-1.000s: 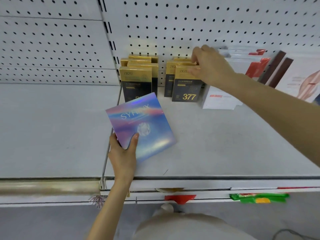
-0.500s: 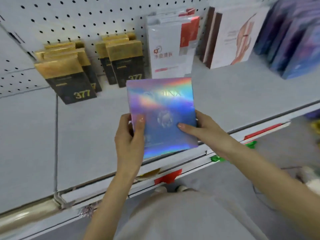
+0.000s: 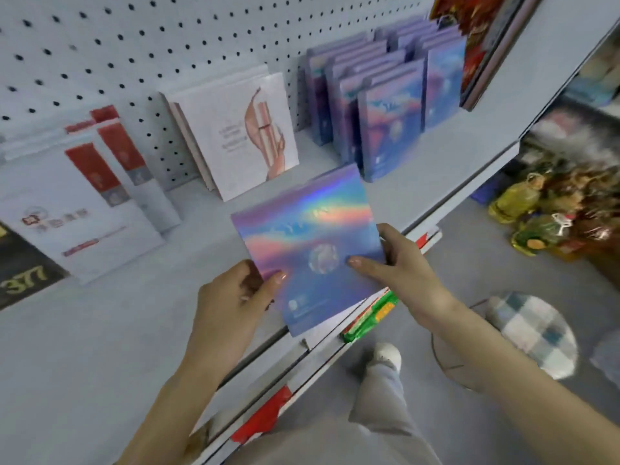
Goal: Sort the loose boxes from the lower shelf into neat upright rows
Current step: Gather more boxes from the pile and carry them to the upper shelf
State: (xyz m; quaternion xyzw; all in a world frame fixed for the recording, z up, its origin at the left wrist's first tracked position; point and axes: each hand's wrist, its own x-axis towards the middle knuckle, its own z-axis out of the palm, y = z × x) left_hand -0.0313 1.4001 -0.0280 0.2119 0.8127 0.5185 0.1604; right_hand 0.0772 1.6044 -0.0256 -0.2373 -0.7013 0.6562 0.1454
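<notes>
I hold a flat holographic blue-pink box (image 3: 312, 243) in both hands above the front edge of the grey shelf (image 3: 100, 330). My left hand (image 3: 231, 303) grips its lower left corner, thumb on the front. My right hand (image 3: 399, 273) grips its right edge, thumb on the front too. Behind it, at the back right, stand upright rows of matching holographic boxes (image 3: 389, 129).
White-and-pink boxes (image 3: 241, 135) stand left of the holographic rows, white-and-red boxes (image 3: 80, 196) further left, a black-gold "377" box (image 3: 23, 273) at the far left edge. Red boxes (image 3: 476, 38) lean at the top right. Oil bottles (image 3: 523, 209) and a checked stool (image 3: 533, 333) are on the floor.
My right hand left the black-gold boxes and took the holographic box's right edge. The view swung right, bringing the matching holographic rows into sight; the box moved toward them.
</notes>
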